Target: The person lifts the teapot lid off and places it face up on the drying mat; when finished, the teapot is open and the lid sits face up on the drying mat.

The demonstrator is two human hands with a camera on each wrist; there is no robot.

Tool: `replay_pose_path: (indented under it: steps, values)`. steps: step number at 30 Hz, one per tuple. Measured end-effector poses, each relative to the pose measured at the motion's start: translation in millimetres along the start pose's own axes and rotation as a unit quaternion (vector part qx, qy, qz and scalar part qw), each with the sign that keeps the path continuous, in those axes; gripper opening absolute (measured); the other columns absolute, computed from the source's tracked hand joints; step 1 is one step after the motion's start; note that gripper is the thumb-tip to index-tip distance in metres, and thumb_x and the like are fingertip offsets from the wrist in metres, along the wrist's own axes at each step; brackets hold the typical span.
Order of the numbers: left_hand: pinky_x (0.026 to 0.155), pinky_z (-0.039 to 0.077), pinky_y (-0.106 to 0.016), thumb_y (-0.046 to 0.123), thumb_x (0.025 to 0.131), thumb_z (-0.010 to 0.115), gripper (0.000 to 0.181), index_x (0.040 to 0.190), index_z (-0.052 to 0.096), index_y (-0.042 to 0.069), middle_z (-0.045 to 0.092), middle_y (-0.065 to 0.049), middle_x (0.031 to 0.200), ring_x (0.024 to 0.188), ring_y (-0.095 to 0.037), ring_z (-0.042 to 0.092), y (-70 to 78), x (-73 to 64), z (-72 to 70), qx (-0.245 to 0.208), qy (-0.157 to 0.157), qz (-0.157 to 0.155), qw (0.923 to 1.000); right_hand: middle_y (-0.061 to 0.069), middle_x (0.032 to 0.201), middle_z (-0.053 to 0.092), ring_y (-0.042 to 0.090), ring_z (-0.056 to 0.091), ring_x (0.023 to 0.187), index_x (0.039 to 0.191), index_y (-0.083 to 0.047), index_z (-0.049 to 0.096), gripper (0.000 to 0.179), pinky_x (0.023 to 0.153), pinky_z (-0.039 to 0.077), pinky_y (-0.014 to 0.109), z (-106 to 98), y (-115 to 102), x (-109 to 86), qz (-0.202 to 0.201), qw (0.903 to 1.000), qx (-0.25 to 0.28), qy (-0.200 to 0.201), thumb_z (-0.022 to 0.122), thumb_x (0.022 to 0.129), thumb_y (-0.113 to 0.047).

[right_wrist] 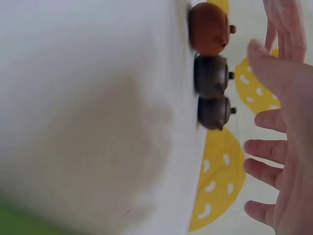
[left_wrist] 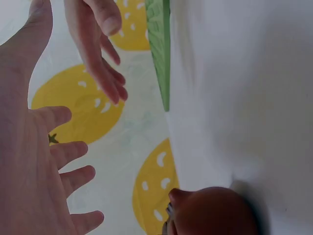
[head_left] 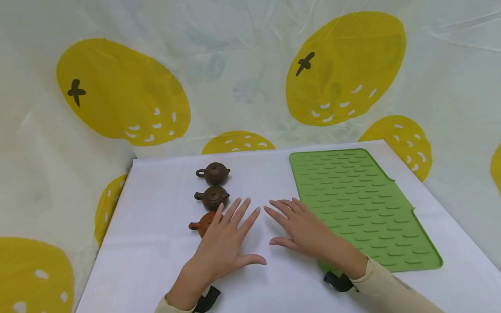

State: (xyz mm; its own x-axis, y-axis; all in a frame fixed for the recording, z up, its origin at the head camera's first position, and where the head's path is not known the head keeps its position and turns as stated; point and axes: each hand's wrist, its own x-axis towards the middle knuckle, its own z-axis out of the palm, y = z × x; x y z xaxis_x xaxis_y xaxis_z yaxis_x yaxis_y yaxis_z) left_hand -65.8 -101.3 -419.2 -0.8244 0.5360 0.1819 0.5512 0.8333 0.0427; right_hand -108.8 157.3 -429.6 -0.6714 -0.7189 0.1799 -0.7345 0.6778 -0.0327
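Note:
Three small teapots stand in a column left of centre on the white table. The farthest teapot and the middle teapot are dark brown; the nearest, a reddish-brown teapot, is partly hidden behind my left hand. That hand hovers with spread fingers, holding nothing. My right hand is also raised over the table, fingers extended and nothing in them, its forearm crossing the green mat's near left edge. In the right wrist view the red-brown teapot and both dark ones show lids with round knobs.
A green rectangular mat with raised ridges lies on the right side of the white tabletop. Behind the table hangs a pale curtain printed with large yellow fruit. Black wrist straps sit under both forearms.

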Motion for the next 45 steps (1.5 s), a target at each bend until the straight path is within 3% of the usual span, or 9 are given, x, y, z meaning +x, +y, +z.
replay_pose_path:
  steps: [9,15,21,25,29,32,37,45]
  values:
    - [0.114,0.043,-0.052,0.09,0.078,0.052,0.102,0.157,0.039,0.027,0.043,-0.004,0.16,0.144,-0.027,0.046,-13.8,-15.6,-16.4,-0.019,0.045,-0.036,0.9982,0.0,0.132,0.066,0.021,0.064,0.117,0.147,-0.018,0.053,0.065,0.097,0.052,0.041,-9,-21,42.3,-0.033,0.9991,0.025,-0.006,0.064,0.095,-0.057]
    - [0.095,0.053,-0.046,0.082,0.08,0.061,0.095,0.152,0.048,0.022,0.054,-0.005,0.145,0.13,-0.026,0.056,-34.8,-19.5,-27.7,-0.04,0.077,-0.088,0.9923,0.0,0.123,0.069,0.019,0.067,0.104,0.139,-0.017,0.061,0.057,0.086,0.056,0.036,-9,-30,71.6,-0.044,0.9975,0.054,-0.014,0.066,0.095,-0.053]
    - [0.08,0.055,-0.044,0.069,0.085,0.067,0.079,0.143,0.056,0.015,0.063,-0.01,0.128,0.109,-0.029,0.063,-58.8,-28.9,-31.1,-0.024,0.087,-0.152,0.9843,-0.002,0.119,0.069,0.014,0.068,0.1,0.137,-0.019,0.063,0.052,0.082,0.058,0.032,-2,-43,96.5,-0.049,0.9935,0.096,-0.036,0.066,0.096,-0.052]
    - [0.072,0.057,-0.042,0.059,0.088,0.071,0.067,0.134,0.063,0.01,0.068,-0.011,0.12,0.095,-0.028,0.068,-72.7,-38.3,-27.7,-0.047,0.094,-0.196,0.9748,-0.002,0.112,0.069,0.011,0.064,0.09,0.132,-0.018,0.067,0.049,0.074,0.055,0.026,4,-55,110.2,-0.06,0.9904,0.118,-0.039,0.068,0.095,-0.05]
    - [0.063,0.054,-0.037,0.044,0.092,0.074,0.048,0.124,0.069,0.009,0.069,-0.01,0.113,0.085,-0.024,0.071,-84.4,-44.3,-18.8,-0.107,0.092,-0.249,0.9583,-0.003,0.108,0.067,0.009,0.061,0.086,0.127,-0.019,0.07,0.045,0.073,0.053,0.023,12,-65,122.0,-0.06,0.989,0.129,-0.039,0.069,0.094,-0.049]
    - [0.065,0.052,-0.036,0.036,0.094,0.074,0.037,0.118,0.071,0.009,0.071,-0.01,0.109,0.082,-0.023,0.07,-91.2,-45.2,-10.8,-0.153,0.079,-0.28,0.9446,-0.004,0.108,0.066,0.008,0.061,0.087,0.126,-0.022,0.071,0.042,0.075,0.054,0.023,17,-68,127.6,-0.056,0.9893,0.13,-0.034,0.069,0.094,-0.049]
    - [0.069,0.05,-0.034,0.025,0.093,0.075,0.021,0.106,0.074,0.008,0.075,-0.009,0.101,0.08,-0.023,0.069,-98.0,-44.8,1.2,-0.197,0.075,-0.294,0.9323,-0.005,0.105,0.065,0.008,0.061,0.085,0.121,-0.024,0.074,0.033,0.072,0.053,0.023,20,-71,130.3,-0.052,0.9891,0.137,-0.017,0.07,0.095,-0.045]
    - [0.07,0.056,-0.037,0.016,0.09,0.078,0.007,0.089,0.076,0.009,0.076,-0.006,0.085,0.073,-0.022,0.072,-103.2,-47.0,14.6,-0.205,0.107,-0.265,0.9363,-0.005,0.105,0.067,0.008,0.063,0.089,0.118,-0.026,0.076,0.024,0.077,0.055,0.024,26,-76,135.2,-0.043,0.9874,0.152,-0.004,0.07,0.097,-0.036]
